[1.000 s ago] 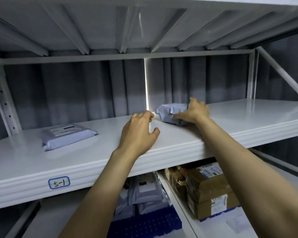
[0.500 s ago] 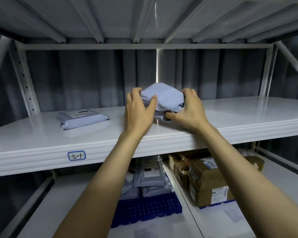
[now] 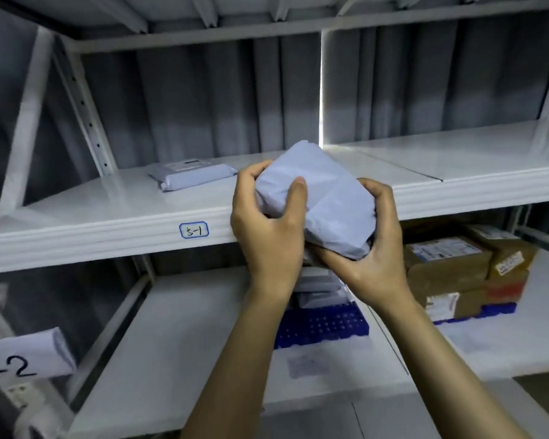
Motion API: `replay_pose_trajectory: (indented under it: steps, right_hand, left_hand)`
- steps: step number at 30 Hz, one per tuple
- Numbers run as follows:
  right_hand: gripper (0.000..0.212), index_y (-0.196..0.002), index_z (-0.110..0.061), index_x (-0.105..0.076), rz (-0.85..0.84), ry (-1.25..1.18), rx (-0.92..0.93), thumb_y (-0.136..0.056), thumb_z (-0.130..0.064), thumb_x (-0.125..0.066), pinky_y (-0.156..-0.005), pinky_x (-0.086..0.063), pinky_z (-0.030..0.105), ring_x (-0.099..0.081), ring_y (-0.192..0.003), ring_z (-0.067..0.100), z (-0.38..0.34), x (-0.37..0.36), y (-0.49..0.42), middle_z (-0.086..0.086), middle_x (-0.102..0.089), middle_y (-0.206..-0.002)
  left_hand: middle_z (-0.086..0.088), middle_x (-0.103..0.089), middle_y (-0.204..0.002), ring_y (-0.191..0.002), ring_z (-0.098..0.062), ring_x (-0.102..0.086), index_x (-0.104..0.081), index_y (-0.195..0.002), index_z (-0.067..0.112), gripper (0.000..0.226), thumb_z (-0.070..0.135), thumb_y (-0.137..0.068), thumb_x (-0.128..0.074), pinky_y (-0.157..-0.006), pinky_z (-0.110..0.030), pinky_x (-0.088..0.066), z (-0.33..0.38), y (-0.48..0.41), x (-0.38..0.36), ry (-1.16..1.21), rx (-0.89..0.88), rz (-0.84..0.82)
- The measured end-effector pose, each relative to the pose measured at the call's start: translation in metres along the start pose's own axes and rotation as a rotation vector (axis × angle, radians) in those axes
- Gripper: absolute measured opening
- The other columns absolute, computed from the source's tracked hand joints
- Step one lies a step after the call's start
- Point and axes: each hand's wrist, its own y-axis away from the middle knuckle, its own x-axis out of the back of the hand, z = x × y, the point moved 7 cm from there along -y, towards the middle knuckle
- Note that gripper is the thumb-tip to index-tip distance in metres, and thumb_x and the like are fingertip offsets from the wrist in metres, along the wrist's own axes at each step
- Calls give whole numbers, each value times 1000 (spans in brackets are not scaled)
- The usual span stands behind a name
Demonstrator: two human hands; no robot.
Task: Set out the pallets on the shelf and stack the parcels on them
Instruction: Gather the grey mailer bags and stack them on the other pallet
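Crumpling softly in front of the upper shelf, a pale grey-blue poly parcel is gripped by the left hand and right hand, fingers curled round it.

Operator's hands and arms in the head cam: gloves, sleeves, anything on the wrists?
No gloves: left hand and right hand are both bare. The left forearm and right forearm are also bare down to the bottom edge of the frame, with no sleeve or cuff in view. No watch, ring, wristband or marking shows on either side.
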Motion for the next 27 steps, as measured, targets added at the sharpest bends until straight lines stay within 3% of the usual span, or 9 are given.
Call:
replay_pose_trajectory:
  steps: [3,5,8,10,15,18,19,23,27]
  right_hand:
    - [74,-123,-25,-38,-2,-15,7,-63,-35,-80,-85,-48,16,-55,-113,3,9,-3,33,-28,-50,-117]
    - [73,-124,-21,-39,-35,-20,-27,-64,-34,-79,-87,-49,21,-56,-114,8,26,-3,53,-19,-52,-120]
    - [77,-129,-13,-42,-95,42,-111,-64,-25,-81,-95,-49,42,-52,-120,21,65,3,86,2,-51,-127]
    - [79,-132,-14,-42,-132,84,-203,-64,-27,-81,-99,-46,46,-49,-125,20,93,5,108,4,-50,-132]
    - [103,-143,-31,-32,-131,194,-557,-57,-34,-88,-94,-52,37,-48,-124,9,159,5,153,-6,-45,-140]
    - [91,-140,-24,-35,-62,244,-728,-65,-19,-87,-75,-44,5,-54,-105,8,183,14,164,-11,-51,-122]
    - [85,-138,-21,-39,-46,279,-738,-67,-15,-85,-73,-43,5,-56,-103,11,188,18,166,-10,-53,-119]
    - [60,-127,-14,-55,-30,404,-743,-73,-9,-78,-87,-49,29,-59,-106,23,216,29,167,5,-60,-123]
    - [53,-125,-13,-57,20,437,-734,-76,-5,-73,-98,-50,41,-59,-111,23,240,36,157,6,-62,-124]
  left_hand:
    - [-5,-64,-103,-99,-22,-61,-57,-104,15,28,25,-79,-67,-85,-37,-52,-12,33,16,-5,-27,26]
    - [-8,-64,-105,-101,-25,-61,-58,-106,12,32,28,-79,-66,-87,-42,-52,-29,58,26,-28,-10,41]
    - [-5,-63,-110,-103,-25,-60,-59,-108,9,36,28,-79,-66,-88,-43,-51,-55,93,35,-101,8,41]
    - [0,-61,-110,-104,-21,-58,-60,-107,9,36,29,-78,-66,-91,-34,-48,-76,111,36,-167,43,7]
    - [-1,-58,-118,-106,-9,-56,-54,-115,16,38,14,-82,-72,-80,-6,-44,-152,146,41,-127,396,51]
    - [-7,-59,-119,-101,-10,-59,-50,-116,16,36,7,-85,-67,-73,-7,-46,-197,163,41,-82,581,109]
    - [-6,-60,-118,-101,-13,-60,-50,-115,18,35,8,-86,-67,-73,-8,-46,-209,166,40,-92,620,106]
    - [-2,-59,-113,-102,-19,-59,-50,-118,14,34,9,-88,-64,-69,-7,-45,-248,176,18,-144,760,13]
    - [1,-55,-114,-99,-15,-56,-48,-121,14,31,12,-92,-58,-63,-5,-41,-269,183,-5,-227,822,-154]
